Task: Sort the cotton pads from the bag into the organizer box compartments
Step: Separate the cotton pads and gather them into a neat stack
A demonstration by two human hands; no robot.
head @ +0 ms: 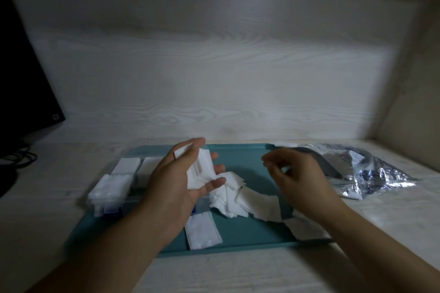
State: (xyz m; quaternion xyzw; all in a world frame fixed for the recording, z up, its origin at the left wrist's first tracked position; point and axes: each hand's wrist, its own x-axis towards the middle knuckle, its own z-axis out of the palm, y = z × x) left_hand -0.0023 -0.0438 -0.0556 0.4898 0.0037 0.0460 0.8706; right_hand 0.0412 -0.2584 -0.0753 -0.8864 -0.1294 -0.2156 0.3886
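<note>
My left hand (183,173) holds a small stack of white cotton pads (202,166) above the teal tray (238,157), thumb on top and fingers curled under. My right hand (295,178) hovers to the right with fingers loosely curled and nothing visible in it. A loose heap of cotton pads (240,197) lies on the tray between and below the hands. The clear organizer box (114,188) sits at the tray's left; several compartments hold white pads. The crumpled silver bag (371,171) lies at the right, off the tray.
One separate pad (202,231) lies at the tray's front edge, another (304,228) at its front right corner. A dark monitor (21,78) with cables stands at the far left. A pale wood-grain wall rises behind the tray.
</note>
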